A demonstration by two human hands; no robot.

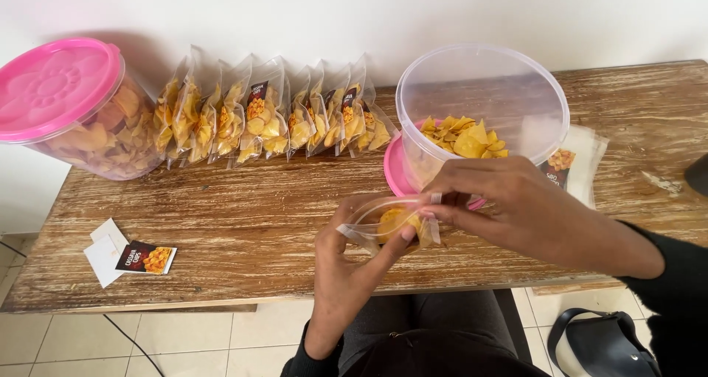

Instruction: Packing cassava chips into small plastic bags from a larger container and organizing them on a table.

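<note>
My left hand (346, 263) grips a small clear plastic bag (387, 226) with a few yellow chips in it, just above the table's front edge. My right hand (490, 196) pinches the bag's top right corner. Right behind my hands stands an open clear tub (483, 100) of yellow chips, sitting on its pink lid (392, 167). A row of several filled chip bags (269, 112) leans against the wall at the back.
A second chip tub with a shut pink lid (59, 86) lies tilted at the back left. Small cards (144, 257) lie at the front left of the worn wooden table (243, 222). Empty bags with labels (571, 163) lie right of the open tub. A black bag (601, 344) sits on the floor.
</note>
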